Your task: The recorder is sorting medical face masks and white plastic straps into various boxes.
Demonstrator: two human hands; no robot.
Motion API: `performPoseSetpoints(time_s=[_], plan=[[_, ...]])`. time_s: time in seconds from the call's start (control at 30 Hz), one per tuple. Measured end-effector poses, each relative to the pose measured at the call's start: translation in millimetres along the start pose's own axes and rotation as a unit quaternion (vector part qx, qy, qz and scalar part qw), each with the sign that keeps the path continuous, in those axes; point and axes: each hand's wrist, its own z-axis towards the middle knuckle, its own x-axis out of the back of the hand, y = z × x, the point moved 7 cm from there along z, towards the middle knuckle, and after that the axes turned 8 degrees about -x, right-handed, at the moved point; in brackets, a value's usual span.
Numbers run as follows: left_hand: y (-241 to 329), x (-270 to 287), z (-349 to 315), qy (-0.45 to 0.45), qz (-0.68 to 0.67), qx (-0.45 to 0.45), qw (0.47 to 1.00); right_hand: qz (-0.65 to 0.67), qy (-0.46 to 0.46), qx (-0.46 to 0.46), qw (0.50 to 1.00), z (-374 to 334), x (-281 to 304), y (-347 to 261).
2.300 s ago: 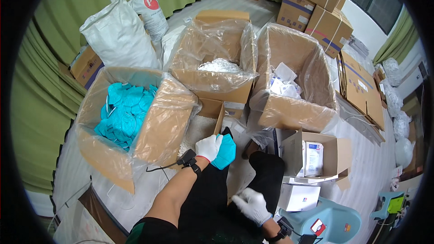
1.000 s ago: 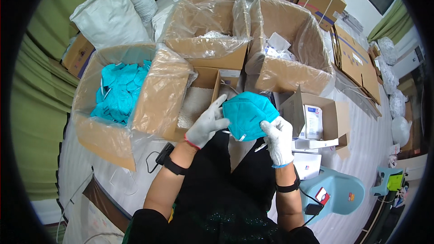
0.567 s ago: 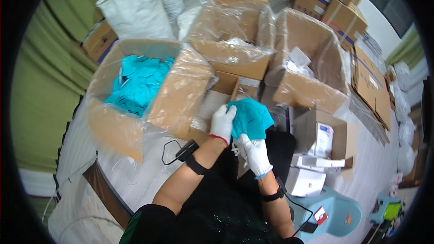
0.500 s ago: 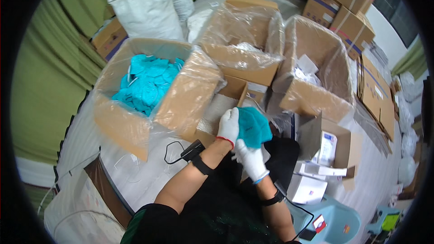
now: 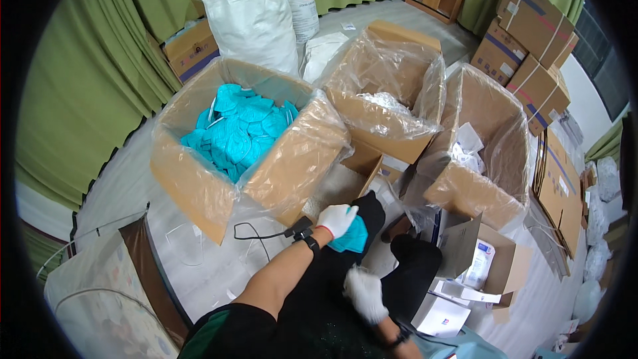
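My left hand (image 5: 337,221), in a white knit glove with a red cuff, is closed on the upper edge of a teal face mask (image 5: 350,237). The mask hangs over my dark-trousered legs. Closer to my body, my gloved right hand (image 5: 366,295) is curled above my lap, apart from the mask. Its fingers are bent in, and I cannot make out what, if anything, is between them. Ahead and to the left, a plastic-lined carton (image 5: 199,216) holds a heap of teal masks (image 5: 242,129).
Two more lined cartons stand ahead: a middle one (image 5: 415,134) and a right one (image 5: 478,193), both with white items inside. A small open box (image 5: 508,242) and a white box (image 5: 440,314) lie right of my legs. White sacks (image 5: 249,20) stand behind the left carton.
My right hand has left the mask and drawn back toward my lap. My left hand keeps the mask, now lower and tilted. The view has shifted, so the cartons appear farther right and lower.
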Motion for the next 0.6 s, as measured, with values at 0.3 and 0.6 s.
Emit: performPoseSetpoints(time_s=[0.3,0.6], plan=[[10.5,25.4,-15.4,0.108,-0.025,0.053,0.992,0.062,0.16,-0.172,0.97,-78.2,101.3,13.7],[-22.6,33.0,-45.2,-0.007,-0.091,0.015,0.996,-0.046,0.201,0.164,0.965,-20.6,130.0,-141.5]])
